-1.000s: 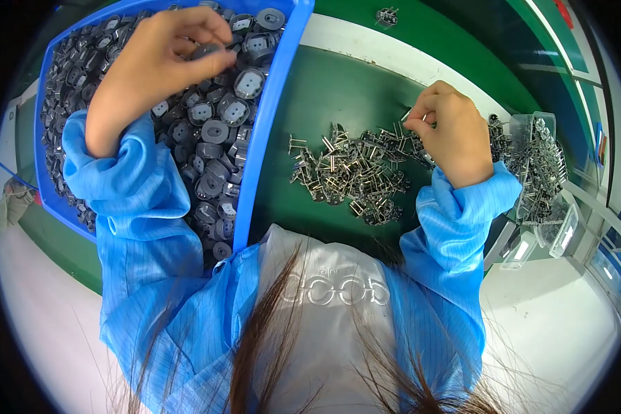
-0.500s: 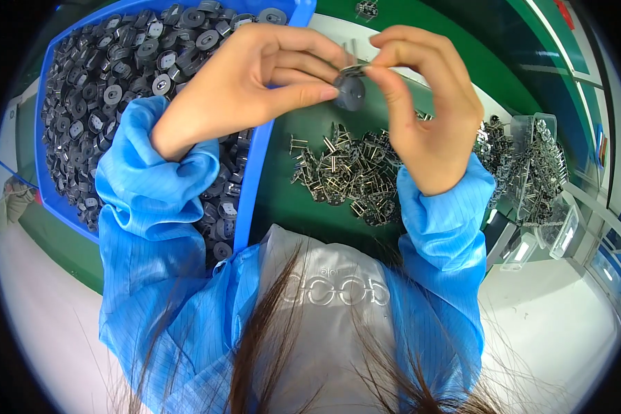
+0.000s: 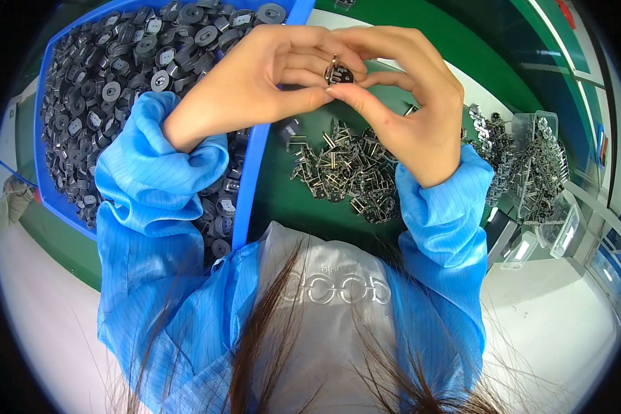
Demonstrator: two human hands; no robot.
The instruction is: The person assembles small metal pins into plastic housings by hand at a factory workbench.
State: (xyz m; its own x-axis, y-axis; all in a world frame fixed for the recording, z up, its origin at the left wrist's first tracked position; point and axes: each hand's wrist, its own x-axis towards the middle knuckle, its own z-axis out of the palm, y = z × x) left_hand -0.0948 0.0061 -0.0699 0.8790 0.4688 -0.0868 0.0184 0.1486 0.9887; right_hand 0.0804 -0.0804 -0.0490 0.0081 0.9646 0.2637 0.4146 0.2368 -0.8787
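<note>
My left hand (image 3: 269, 76) and my right hand (image 3: 414, 96) meet above the table's far part, fingers curled toward each other. Between their fingertips is a small black round part with metal pins (image 3: 339, 74); both hands close on it, and fingers hide some of its edge. Below my left hand, beside the bin's rim, a blurred dark grey piece (image 3: 291, 127) shows, too smeared to make out. Under my hands lies a loose pile of black parts with metal pins (image 3: 352, 169).
A blue bin (image 3: 252, 186) full of dark grey round pieces (image 3: 110, 91) stands at the left. To the right are more metal-pinned parts and a clear plastic box (image 3: 535, 165) of them. A green work surface (image 3: 276, 207) lies beneath the pile.
The grey disc that was between my hands is gone from them; a small black pinned part is there now. My hands have come closer together. A blurred piece has appeared by the bin.
</note>
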